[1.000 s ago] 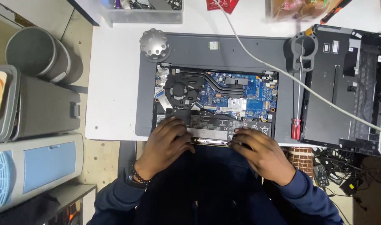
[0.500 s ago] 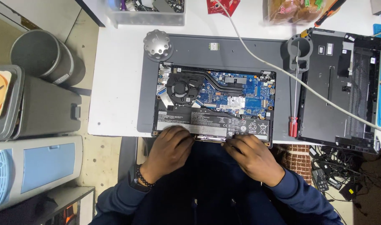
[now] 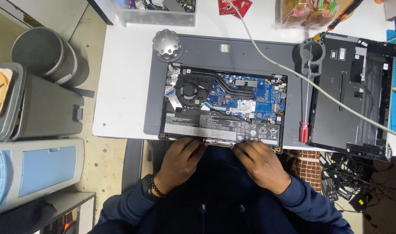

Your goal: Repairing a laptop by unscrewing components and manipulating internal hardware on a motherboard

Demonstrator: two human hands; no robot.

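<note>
Both hands, left hand (image 3: 180,158) and right hand (image 3: 260,162), grasp the laptop's (image 3: 224,108) lower-frame near edge; prying hard could flex the battery (image 3: 221,127) or crack clips.

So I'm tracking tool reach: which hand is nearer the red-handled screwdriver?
Right. The right hand rests at the opened laptop's front edge, just left of the red-handled screwdriver; the left hand sits farther left along that edge.
</note>
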